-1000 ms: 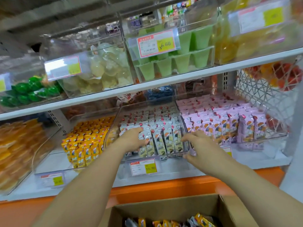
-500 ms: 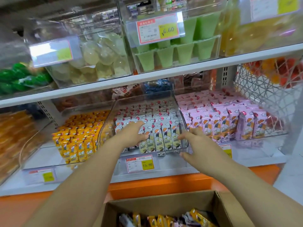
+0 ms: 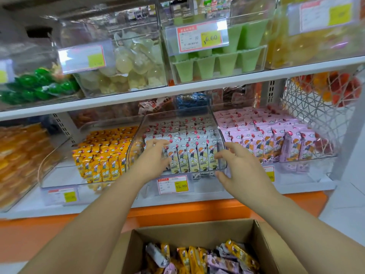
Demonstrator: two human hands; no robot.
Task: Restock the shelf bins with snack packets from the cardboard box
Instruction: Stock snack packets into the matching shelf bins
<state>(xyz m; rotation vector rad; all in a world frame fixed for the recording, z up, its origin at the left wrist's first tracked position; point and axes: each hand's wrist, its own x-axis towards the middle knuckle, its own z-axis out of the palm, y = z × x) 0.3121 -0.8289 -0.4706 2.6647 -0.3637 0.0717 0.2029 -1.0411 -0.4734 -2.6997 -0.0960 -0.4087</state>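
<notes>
The clear middle bin point(image 3: 134, 153) on the lower shelf holds upright rows of white snack packets point(image 3: 194, 155). My left hand point(image 3: 156, 158) reaches into it from the front left, fingers lying across the tops of the front packets. At the bin's front right corner, my right hand point(image 3: 238, 166) has its fingers spread and its thumb low by the front wall, holding nothing. Below me stands the open cardboard box point(image 3: 197, 232) with several loose yellow, white and purple packets point(image 3: 199, 258).
A bin of yellow packets point(image 3: 102, 155) sits left of the middle bin and a bin of pink packets point(image 3: 276, 141) sits right. A price tag point(image 3: 172, 185) hangs on the shelf front. Jelly bins point(image 3: 217, 62) fill the upper shelf. A white wire basket point(image 3: 316, 119) stands far right.
Both hands stay at the middle bin. My right hand's fingers have spread wider at the bin's corner. The view has shifted slightly, so more of the box shows.
</notes>
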